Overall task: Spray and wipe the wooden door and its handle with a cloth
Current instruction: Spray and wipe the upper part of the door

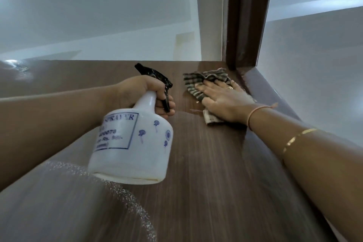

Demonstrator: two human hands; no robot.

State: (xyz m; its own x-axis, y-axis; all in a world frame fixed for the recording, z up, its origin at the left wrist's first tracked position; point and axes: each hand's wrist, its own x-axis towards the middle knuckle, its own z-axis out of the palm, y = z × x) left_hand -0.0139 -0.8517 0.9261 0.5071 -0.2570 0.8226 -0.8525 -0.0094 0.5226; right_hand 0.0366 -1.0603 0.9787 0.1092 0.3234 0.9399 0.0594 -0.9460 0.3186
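Much of the checked cloth (198, 81) is hidden under the right hand (225, 100), which lies flat on it with fingers straight and slightly spread; only a bunched part beyond the fingertips and a corner near the wrist show. It lies against the brown wooden door (206, 192) at its far right, just beside the dark frame (247, 15), whose top is cut off. Both forearms run out of view at the near edges. The left hand (141, 94) curls round the neck of a white spray bottle (135, 143), fingers wrapped over the black trigger (166, 98), and the palm hides part of the spray head. The bottle's boxed blue label (115, 133) reads "SPRAYER" on its top line; the lines below are too blurred to read, apart from what may be digits. Small blue flower-like prints dot the bottle to the right of it. A hazy arc of droplets (129, 194) marks the near left of the door. The right hand wears a ring (228, 88).
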